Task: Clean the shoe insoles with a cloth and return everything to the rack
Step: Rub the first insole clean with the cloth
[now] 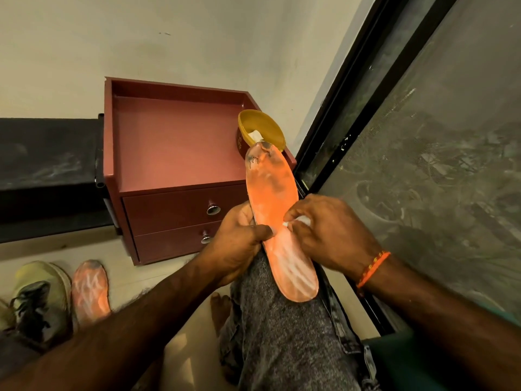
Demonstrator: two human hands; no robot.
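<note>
Left hand (239, 241) grips the flat, smudged orange foam insole (277, 221); right hand (327, 235), just beside, pinches a small white cloth (296, 221) against it.

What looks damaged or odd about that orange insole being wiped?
The orange insole on the person's knee is worn: its far tip is torn and blackened, with grey smudges below. The left hand grips its edge while the right hand pinches a small white cloth against it.
</note>
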